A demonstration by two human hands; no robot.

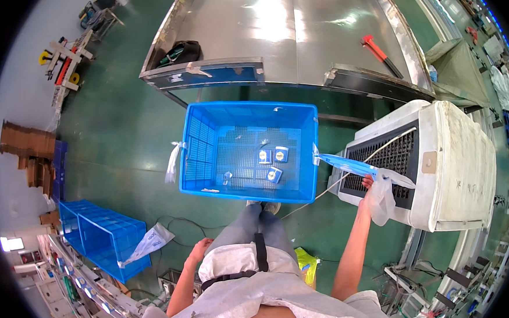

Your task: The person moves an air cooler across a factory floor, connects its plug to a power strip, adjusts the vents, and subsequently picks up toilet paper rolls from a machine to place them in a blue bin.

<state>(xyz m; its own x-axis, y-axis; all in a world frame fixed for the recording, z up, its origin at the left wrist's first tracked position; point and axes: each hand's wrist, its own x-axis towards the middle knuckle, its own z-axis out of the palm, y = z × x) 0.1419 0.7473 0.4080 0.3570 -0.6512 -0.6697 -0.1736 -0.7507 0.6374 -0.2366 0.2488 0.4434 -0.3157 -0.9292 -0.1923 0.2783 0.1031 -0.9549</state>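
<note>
In front of me is a blue plastic crate [246, 191] with mesh sides and floor. Three small blue-and-white packets [274, 175] lie inside it, right of the middle. At the crate's right side a blue-and-white plastic bag [347, 164] hangs from the rim, stretched out to the right. My right hand [368, 183] is closed on this bag, beside the crate, and its loose pale end droops by the wrist. Down by my left thigh hangs my left hand [201, 248], loosely open, with nothing seen in it.
A metal table [296, 51] stands beyond the crate, with a red-handled tool [380, 53] and a dark bag [181, 54] on it. On the right is a white air cooler [458, 165] with a cable. More blue crates [110, 232] sit at lower left.
</note>
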